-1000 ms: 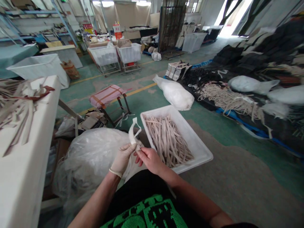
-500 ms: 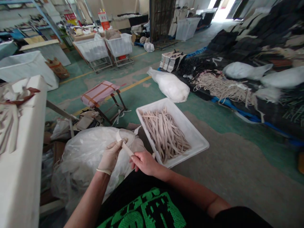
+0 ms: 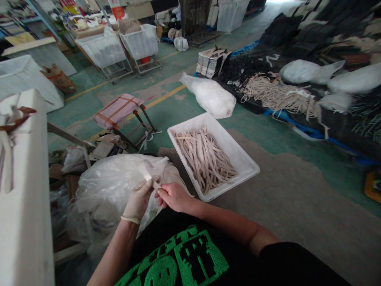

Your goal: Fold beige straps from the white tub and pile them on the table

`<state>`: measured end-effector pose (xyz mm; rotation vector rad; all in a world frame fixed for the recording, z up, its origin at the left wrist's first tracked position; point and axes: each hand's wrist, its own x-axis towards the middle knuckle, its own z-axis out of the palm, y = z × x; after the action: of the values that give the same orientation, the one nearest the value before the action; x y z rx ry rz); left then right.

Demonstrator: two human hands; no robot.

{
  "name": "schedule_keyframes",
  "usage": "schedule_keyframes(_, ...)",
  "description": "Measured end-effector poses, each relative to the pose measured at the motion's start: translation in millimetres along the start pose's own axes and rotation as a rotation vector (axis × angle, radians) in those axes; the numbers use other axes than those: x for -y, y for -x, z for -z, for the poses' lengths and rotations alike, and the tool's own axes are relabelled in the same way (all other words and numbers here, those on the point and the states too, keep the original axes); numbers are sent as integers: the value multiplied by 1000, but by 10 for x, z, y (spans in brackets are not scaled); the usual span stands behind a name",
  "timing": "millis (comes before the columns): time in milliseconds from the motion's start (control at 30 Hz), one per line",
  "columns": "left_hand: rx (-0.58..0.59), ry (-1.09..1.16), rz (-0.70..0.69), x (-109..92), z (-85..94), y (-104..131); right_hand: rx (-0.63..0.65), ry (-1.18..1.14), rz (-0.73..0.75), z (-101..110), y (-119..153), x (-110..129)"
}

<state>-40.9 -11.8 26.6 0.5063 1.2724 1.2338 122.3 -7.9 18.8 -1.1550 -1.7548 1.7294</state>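
A pale fabric strap (image 3: 145,172) is stretched between my hands above a large clear plastic bag (image 3: 104,174). My left hand (image 3: 139,198), in a thin whitish glove, pinches the strap near its upper part. Closed on the lower stretch of the same strap is my right hand (image 3: 173,196), ungloved, with its fingertips close to the left ones. To the right of my hands stands a white plastic bin (image 3: 238,163), and in it lies a heap of beige straps (image 3: 205,155).
A white-topped table (image 3: 26,198) runs along my left side. Ahead are a low pink-covered stool (image 3: 119,109) and a stuffed white bag (image 3: 210,95) on the floor. Bundles of beige cord (image 3: 276,95) lie at the right. Wheeled white carts (image 3: 101,49) stand farther back.
My right hand has moved left and slightly up, closer to my left hand, so less strap shows between them. The whole view has shifted a little.
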Motion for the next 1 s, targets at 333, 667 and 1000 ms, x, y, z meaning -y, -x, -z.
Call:
schedule_keyframes(333,5,-13,-110,-128,65,100,20,-14,55,-40,33,105)
schedule_keyframes(667,97,-66,-366,-785,-151,-58,-99,49,258,62,-23,348)
schedule_keyframes(1000,2,106,-138,-143,99,-12,-23,343,208,-14,17,191)
